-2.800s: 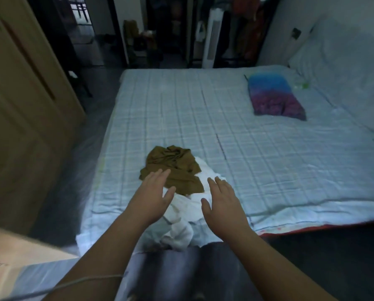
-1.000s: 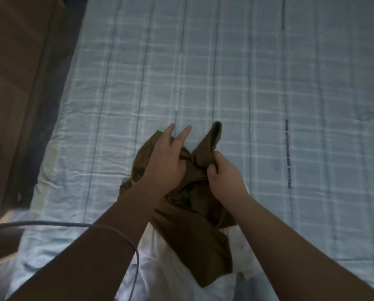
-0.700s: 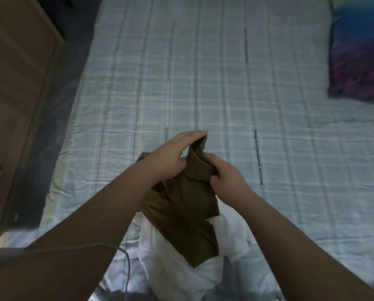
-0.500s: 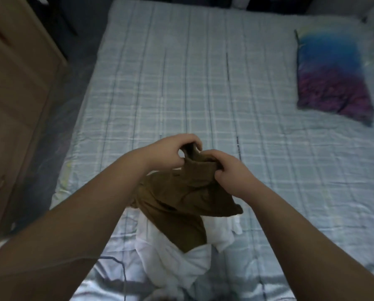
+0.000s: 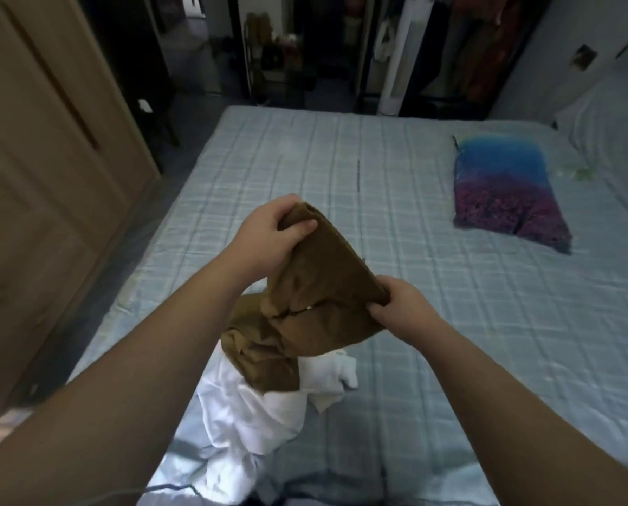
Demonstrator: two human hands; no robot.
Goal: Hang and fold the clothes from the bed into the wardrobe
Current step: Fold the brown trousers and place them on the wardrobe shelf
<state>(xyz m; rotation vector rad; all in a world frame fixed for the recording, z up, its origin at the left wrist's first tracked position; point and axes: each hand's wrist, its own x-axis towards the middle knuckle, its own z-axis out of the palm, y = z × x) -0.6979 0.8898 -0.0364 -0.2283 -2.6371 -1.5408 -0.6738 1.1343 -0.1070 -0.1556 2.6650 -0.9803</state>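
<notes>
An olive-brown garment point(image 5: 316, 286) is lifted above the bed, its lower part still bunched on a white garment point(image 5: 257, 407) near the bed's front edge. My left hand point(image 5: 268, 235) pinches the brown garment's top edge. My right hand point(image 5: 400, 308) grips the same edge lower and to the right, so the cloth stretches between the two hands. The bed point(image 5: 451, 304) has a pale blue checked sheet. A wooden wardrobe point(image 5: 42, 169) with closed doors stands along the left.
A blue-to-purple pillow point(image 5: 506, 191) lies at the bed's right, with a pale pillow point(image 5: 611, 140) behind it. A narrow floor strip runs between wardrobe and bed. Past the bed's far end are a white tower fan point(image 5: 400, 56), hanging clothes and a dark doorway.
Both hands took hold of the brown garment and raised it off the white one. In the last half second they moved apart, spreading its edge, and my view tilted up.
</notes>
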